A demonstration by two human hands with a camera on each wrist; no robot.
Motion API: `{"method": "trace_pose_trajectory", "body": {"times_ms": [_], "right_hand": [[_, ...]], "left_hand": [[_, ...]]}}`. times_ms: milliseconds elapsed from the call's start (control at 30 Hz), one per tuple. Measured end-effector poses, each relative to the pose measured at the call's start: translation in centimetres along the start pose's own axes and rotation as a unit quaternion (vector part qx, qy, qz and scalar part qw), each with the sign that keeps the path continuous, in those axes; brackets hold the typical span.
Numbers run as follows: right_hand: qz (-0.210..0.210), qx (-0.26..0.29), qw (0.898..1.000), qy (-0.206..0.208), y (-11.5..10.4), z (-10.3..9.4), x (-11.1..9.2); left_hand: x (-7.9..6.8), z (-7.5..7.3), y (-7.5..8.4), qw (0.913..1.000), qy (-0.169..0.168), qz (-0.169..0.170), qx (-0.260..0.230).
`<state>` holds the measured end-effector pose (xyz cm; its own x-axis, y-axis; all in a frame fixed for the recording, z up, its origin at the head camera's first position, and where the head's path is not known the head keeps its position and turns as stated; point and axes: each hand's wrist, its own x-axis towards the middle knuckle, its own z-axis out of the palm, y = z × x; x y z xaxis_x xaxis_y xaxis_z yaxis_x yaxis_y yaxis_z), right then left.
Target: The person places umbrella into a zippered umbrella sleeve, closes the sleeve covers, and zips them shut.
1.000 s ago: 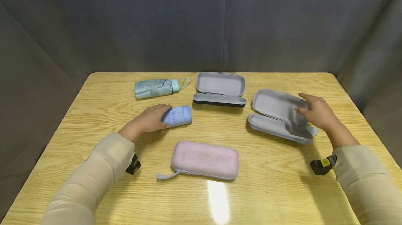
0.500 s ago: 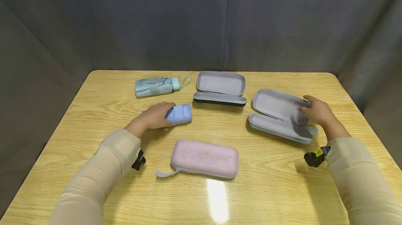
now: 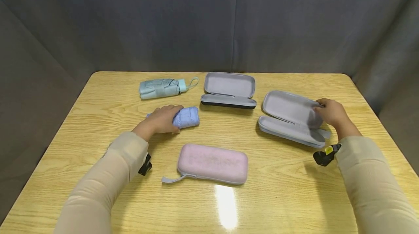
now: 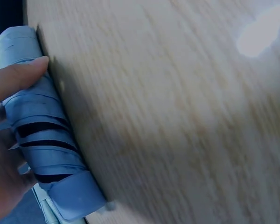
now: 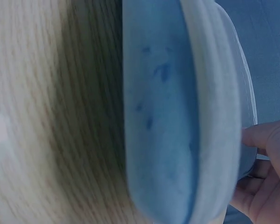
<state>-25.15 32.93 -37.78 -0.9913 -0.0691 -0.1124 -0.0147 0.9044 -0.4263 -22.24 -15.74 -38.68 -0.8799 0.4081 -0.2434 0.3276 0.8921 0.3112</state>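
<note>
1. Head view, 12 o'clock taken as away from the person: blue umbrella (image 3: 187, 117), folded, is under the left hand (image 3: 162, 118), its uncovered end at 3 o'clock from that hand.
2. Long axis of blue umbrella: close to 9-to-3, the 3 o'clock end tipped slightly toward 2.
3. Left hand grips it; left wrist view shows the thumb laid across, fingers round the far side. Whether the umbrella's underside touches the counter (image 3: 278, 197): cannot tell.
4. Key relation (judgement): gray case (image 3: 294, 116), lid raised, sits at 3 o'clock from blue umbrella, well apart. Its long axis runs 10-to-4, so the two are not parallel; some turning of the umbrella would be needed to line them up.
5. Right hand (image 3: 333, 113) is the nearer to gray case, pinching the lid at its 3 o'clock end, thumb on the inner face.
6. Neighbours of blue umbrella: teal umbrella (image 3: 159, 88) at 11 o'clock; black-bottomed case (image 3: 229, 85), also lid up, at 2; pink case (image 3: 212, 164), closed, at 5.
7. Surface: pale wood-grain counter, glare spot at 6 o'clock. Room: dark gray curtain (image 3: 163, 19) beyond the 12 o'clock edge, and at both sides.
</note>
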Motion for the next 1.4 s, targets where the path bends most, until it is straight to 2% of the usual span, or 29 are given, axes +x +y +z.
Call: {"method": "trace_pose_trajectory", "body": {"times_ms": [200, 467, 667, 933, 1400], "right_hand": [[-0.019, -0.017, 0.999, 0.024, 0.0, -0.3, -0.5], [-0.008, 0.005, 1.0, 0.011, 0.5, -0.4, -1.3], [-0.002, 0.04, 0.999, 0.013, 0.7, -0.3, -2.3], [-0.016, 0.048, 0.998, 0.039, 0.8, -0.2, -3.7], [-0.018, 0.097, 0.994, 0.039, 0.8, 0.1, -5.8]], "left_hand": [[0.2, 0.5, -0.3, 0.9992, 0.024, 0.017, 0.028], [0.2, 0.8, -0.6, 0.9972, 0.056, 0.034, 0.036], [-0.1, 1.0, -0.3, 0.996, 0.055, 0.048, 0.052], [-0.4, 0.9, 0.3, 0.9954, 0.051, 0.057, 0.058], [-0.4, 0.3, 2.0, 0.9919, 0.07, 0.093, 0.05]]}}
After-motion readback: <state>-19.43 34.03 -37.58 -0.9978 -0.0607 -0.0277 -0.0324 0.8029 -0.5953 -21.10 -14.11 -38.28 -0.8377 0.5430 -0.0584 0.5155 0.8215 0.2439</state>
